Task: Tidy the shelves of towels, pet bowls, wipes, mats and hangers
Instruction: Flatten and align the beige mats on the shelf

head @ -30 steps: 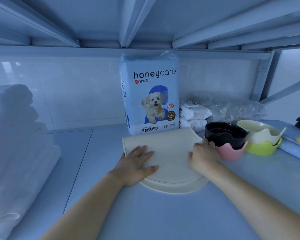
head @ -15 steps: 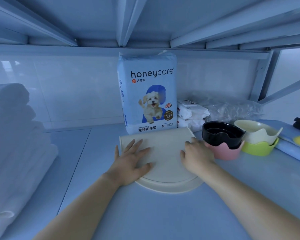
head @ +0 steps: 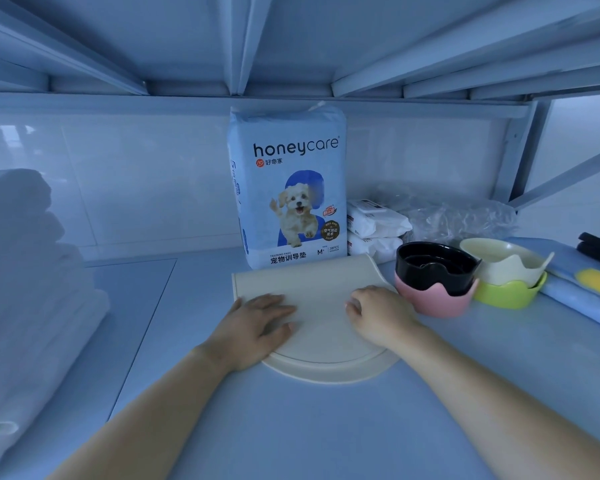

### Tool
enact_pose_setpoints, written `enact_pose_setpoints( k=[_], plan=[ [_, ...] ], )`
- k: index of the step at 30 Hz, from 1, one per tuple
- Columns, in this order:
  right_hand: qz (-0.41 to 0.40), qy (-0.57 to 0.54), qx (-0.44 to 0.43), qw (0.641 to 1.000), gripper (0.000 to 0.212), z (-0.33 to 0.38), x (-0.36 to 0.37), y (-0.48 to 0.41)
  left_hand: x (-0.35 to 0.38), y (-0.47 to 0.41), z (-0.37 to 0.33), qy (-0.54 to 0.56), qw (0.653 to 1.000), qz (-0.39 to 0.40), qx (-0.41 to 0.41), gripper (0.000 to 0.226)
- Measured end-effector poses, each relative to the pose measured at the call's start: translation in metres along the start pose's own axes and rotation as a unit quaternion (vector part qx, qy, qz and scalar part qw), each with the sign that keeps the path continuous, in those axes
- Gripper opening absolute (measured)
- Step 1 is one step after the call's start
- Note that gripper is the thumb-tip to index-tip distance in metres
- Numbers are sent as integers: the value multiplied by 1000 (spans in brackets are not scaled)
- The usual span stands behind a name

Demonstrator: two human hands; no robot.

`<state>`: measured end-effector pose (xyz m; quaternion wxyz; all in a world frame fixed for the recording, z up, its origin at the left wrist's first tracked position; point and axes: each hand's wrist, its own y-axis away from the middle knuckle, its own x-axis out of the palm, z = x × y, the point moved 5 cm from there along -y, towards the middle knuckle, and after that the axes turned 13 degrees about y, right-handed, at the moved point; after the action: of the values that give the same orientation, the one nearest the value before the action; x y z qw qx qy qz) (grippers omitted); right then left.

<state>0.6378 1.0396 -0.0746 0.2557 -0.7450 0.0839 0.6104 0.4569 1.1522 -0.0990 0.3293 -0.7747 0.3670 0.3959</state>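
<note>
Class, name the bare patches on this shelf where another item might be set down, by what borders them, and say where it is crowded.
Free: the shelf strip between the towel stack and the folded mat, back to the wall left of the honeycare pack; the near edge before the mat. Crowded: the right, with stacked bowls, wipes and plastic bag.
</note>
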Motion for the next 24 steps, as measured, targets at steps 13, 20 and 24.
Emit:
enact_pose_setpoints(
  k=[13,20,24],
  plan=[
    [-187,-94,-6,978,32,-33,-60,-2,-7,-28,-72,115,991,-68,22,26],
    [-154,-89,-163,970,29,-66,-38,38,49,-34,-96,-31,995,18,-95,51],
    [-86,-152,-217,960,30,-61,-24,44,57,-22,-103,-58,991,23,-120,53]
  ],
)
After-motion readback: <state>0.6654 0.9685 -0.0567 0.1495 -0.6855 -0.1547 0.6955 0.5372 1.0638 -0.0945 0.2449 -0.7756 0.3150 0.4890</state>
